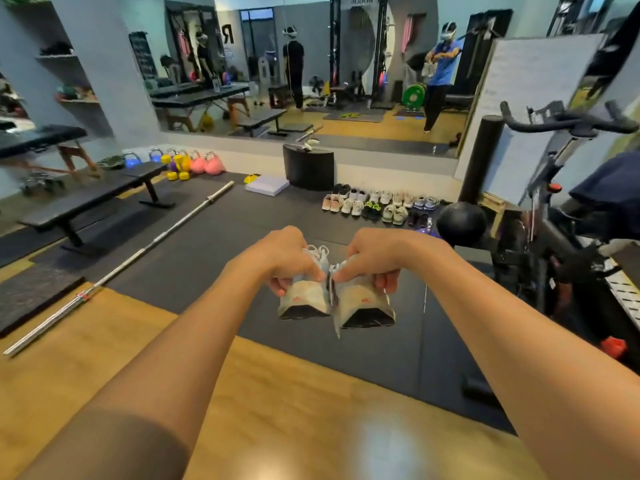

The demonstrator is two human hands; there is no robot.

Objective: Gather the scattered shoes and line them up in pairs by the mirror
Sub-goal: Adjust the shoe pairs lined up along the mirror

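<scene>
I hold a pair of pale grey sneakers in front of me, heels toward the camera, dark soles down. My left hand grips the left sneaker by its collar. Beside it, my right hand grips the right sneaker the same way. The two shoes touch side by side above the black mat. Farther ahead, several pairs of shoes stand in two rows on the mat below the wall mirror.
A barbell lies diagonally on the mat at left, past it a black bench and coloured kettlebells. A black drum and white pad sit near the mirror. At right are an exercise bike, black ball and foam roller.
</scene>
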